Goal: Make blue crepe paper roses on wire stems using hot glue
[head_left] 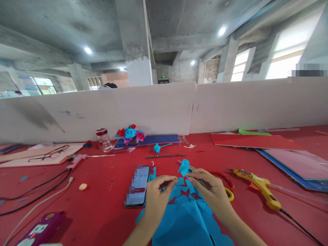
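My left hand [159, 189] is closed in a pinch above the blue cut pieces; anything between its fingertips is too small to make out. My right hand [212, 187] pinches the lower edge of a curled blue foam petal [184, 167], held up between both hands. Beneath them lie several loose blue petal pieces [182, 189] and a larger blue foam sheet [179, 223]. Scissors with red and yellow handles [230, 194] lie partly hidden behind my right hand. A phone [138, 186] showing a timer rests left of my left hand.
A yellow hot-tool [261, 186] with a cord lies right, near stacked coloured sheets [289, 162]. At the back are a flower bunch [130, 133], a glass jar [104, 140] and a blue flower on a stem [157, 148]. A pink-handled glue gun [77, 160] and a purple device [41, 229] are left.
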The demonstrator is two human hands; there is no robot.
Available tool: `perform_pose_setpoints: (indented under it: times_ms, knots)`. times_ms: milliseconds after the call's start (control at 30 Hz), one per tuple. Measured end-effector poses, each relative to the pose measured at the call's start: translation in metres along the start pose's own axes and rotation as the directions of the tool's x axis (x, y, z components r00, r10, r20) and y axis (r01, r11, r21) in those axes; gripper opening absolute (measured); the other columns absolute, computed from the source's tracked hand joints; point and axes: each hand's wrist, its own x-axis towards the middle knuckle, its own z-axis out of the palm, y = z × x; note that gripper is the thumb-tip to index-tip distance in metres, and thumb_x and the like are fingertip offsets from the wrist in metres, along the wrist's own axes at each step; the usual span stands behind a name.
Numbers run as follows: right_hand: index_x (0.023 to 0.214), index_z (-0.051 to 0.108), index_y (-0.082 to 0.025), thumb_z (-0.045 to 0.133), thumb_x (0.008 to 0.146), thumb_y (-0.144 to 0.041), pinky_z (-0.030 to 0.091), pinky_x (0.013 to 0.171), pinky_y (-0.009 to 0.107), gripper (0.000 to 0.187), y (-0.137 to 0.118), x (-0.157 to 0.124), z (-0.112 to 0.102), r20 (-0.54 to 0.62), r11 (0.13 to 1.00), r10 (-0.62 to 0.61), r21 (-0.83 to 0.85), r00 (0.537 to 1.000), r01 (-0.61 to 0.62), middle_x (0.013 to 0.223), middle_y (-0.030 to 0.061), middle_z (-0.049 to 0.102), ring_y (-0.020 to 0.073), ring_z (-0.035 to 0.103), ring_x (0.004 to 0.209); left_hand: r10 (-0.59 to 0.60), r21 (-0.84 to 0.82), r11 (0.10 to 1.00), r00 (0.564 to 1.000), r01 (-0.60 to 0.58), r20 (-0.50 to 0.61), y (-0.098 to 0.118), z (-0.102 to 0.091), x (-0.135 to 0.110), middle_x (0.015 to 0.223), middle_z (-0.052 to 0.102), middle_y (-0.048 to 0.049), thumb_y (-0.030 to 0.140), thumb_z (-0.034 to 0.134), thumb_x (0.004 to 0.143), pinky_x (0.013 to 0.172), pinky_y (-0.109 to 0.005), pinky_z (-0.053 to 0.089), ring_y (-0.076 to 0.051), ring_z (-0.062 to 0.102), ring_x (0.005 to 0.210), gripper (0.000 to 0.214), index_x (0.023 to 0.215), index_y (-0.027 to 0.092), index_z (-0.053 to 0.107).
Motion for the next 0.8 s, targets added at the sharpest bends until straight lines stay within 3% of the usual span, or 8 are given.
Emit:
perform_pose_setpoints:
  times_ms: [200,467,800]
  knots:
    - [0.083,0.063,-0.023,0.058,0.078,-0.026,0.046,0.062,0.027,0.007,-0.0007,0.0015,-0.0014,0.079,0.997,-0.051,0.058,0.996,0.046,0.075,0.0014,0.055,0.0148,0.052,0.068,-0.029,0.001,1.000,0.997,0.029,0.078,0.0004,0.0011,-0.0019,0.073,0.073,-0.0027,0.019,0.065,0.071,0.063,-0.026,0.054,-0.019,0.068,0.068,0.006,0.072,0.019,0.071]
    - [0.075,0.065,-0.025,0.063,0.074,-0.020,0.044,0.060,0.025,0.005,-0.0003,-0.0004,-0.0038,0.015,0.995,-0.079,0.065,0.997,0.077,0.074,0.0005,0.054,0.0140,0.052,0.069,-0.051,-0.012,0.998,0.991,0.053,0.127,-0.0042,0.0019,-0.0027,0.076,0.073,-0.0029,0.021,0.064,0.073,0.066,-0.024,0.053,-0.018,0.067,0.072,0.008,0.073,0.019,0.072]
    - [0.079,0.060,-0.023,0.061,0.075,-0.023,0.045,0.062,0.027,0.004,-0.0021,0.0003,-0.0039,0.020,0.998,-0.060,0.026,0.998,0.059,0.074,0.0009,0.055,0.0143,0.052,0.068,-0.123,-0.052,0.990,0.984,0.130,0.126,-0.0011,0.0041,-0.0033,0.073,0.073,-0.0031,0.020,0.065,0.070,0.062,-0.023,0.051,-0.018,0.066,0.068,0.008,0.072,0.019,0.073]
